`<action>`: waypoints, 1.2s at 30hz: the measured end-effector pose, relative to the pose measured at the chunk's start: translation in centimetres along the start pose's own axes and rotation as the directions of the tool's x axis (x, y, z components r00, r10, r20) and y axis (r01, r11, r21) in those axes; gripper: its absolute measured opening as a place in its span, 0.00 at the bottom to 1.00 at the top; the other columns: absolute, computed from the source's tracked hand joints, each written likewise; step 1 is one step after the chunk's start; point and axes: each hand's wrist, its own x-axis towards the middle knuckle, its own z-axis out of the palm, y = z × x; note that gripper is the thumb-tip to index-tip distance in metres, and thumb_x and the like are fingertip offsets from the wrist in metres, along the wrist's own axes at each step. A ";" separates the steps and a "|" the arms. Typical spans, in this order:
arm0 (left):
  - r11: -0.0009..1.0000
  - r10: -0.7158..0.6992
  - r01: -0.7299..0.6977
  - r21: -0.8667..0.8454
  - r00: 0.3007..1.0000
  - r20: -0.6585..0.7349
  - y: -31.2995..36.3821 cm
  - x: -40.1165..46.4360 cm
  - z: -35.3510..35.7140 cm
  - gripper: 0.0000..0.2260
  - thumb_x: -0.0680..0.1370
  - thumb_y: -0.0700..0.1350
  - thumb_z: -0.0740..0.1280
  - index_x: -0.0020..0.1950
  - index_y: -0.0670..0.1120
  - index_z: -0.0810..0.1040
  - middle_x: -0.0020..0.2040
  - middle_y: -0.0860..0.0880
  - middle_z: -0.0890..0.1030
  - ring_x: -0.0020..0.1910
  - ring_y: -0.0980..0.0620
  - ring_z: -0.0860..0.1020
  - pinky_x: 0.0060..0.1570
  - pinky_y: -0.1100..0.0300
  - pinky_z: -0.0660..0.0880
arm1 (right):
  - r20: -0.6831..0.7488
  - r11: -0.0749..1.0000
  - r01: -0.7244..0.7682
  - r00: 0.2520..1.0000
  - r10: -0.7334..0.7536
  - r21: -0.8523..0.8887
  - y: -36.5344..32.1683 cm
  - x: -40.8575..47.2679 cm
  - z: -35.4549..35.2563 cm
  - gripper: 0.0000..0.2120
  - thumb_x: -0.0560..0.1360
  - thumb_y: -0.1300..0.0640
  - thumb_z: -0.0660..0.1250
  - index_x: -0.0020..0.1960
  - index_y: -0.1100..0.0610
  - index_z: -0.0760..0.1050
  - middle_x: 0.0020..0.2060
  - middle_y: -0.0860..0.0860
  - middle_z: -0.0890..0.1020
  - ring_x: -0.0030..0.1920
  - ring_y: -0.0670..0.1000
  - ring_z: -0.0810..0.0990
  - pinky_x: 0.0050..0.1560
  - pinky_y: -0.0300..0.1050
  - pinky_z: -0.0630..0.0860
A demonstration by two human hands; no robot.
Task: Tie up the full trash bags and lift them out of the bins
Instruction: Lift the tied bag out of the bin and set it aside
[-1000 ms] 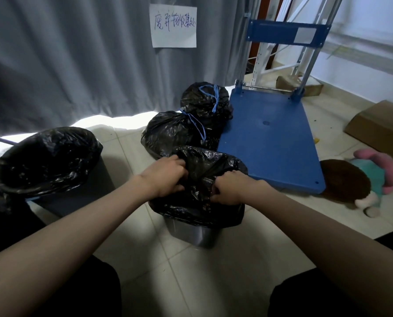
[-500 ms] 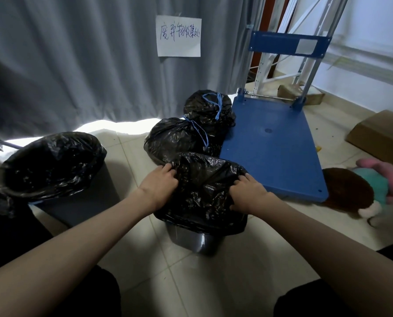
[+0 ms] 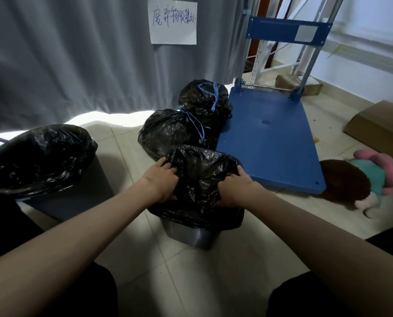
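A black trash bag (image 3: 200, 179) lines a small grey bin (image 3: 191, 235) on the tiled floor in front of me, its edge folded down over the rim. My left hand (image 3: 162, 180) grips the bag's left side at the rim. My right hand (image 3: 233, 189) grips its right side, fingers curled into the plastic. Two tied black bags with blue drawstrings lie behind it, the nearer tied bag (image 3: 168, 132) and the farther tied bag (image 3: 204, 99). A larger dark bin (image 3: 72, 197) lined with another black bag (image 3: 37, 156) stands to the left.
A blue platform trolley (image 3: 268, 138) lies flat on the floor to the right. A plush toy (image 3: 360, 181) and a cardboard box (image 3: 378, 124) are further right. A grey curtain (image 3: 76, 53) with a paper sign (image 3: 173, 21) hangs behind. My knees are at the bottom corners.
Both hands moved apart from the middle of the bag's top to its left and right sides and now grip the plastic at the rim.
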 end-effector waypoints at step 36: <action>0.962 0.040 0.015 -0.274 0.980 0.193 1.0 5.1 -0.5 0.33 0.78 0.68 0.53 0.72 0.46 0.71 0.70 0.42 0.73 0.71 0.45 0.69 0.71 0.52 0.61 | -0.064 0.978 0.111 0.993 -0.101 0.177 -1.1 2.0 -0.3 0.23 0.81 0.46 0.57 0.74 0.53 0.66 0.73 0.55 0.69 0.74 0.56 0.64 0.76 0.57 0.50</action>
